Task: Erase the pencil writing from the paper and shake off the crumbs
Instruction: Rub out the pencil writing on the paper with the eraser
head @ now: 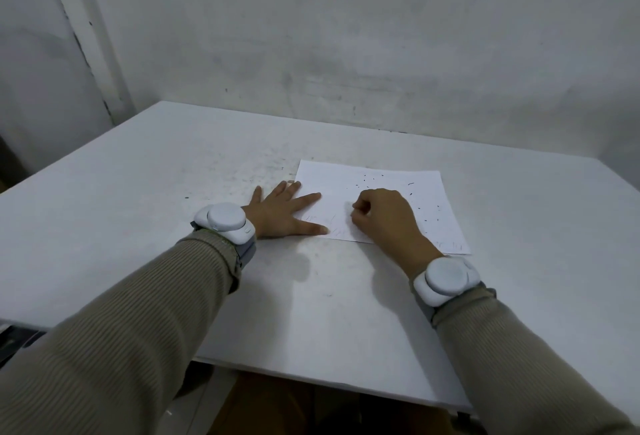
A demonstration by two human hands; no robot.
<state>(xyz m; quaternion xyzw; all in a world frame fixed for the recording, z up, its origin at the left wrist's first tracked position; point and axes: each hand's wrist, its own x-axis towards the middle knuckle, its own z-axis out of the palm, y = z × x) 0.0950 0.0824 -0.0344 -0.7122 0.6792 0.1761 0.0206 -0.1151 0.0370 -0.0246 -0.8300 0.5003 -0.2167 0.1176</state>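
At centre-right of the frame, paper point(381, 178) lies flat on the white counter point(173, 192), long axis running left-right, slightly skewed so its right end sits lower in frame.

Left hand point(280, 212): released, fingers spread and straight. Index and thumb press the sheet's left edge; the palm rests on the counter beside it.

Right hand point(384, 216): clenched, knuckles up, resting on the middle of the sheet. Cannot tell whether it grips an eraser; nothing shows between the fingers.

Faint pencil writing point(332, 226) shows along the lower edge between the two hands, with more at the lower right corner. Dark crumbs point(412, 188) are scattered over the upper and right part of the sheet.

Judgement: erasing partly done. The marks between the hands lie just left of and below the right hand, the nearer one. Strokes along the long axis, toward the pinning left hand, look suitable. Shake-off not yet begun.
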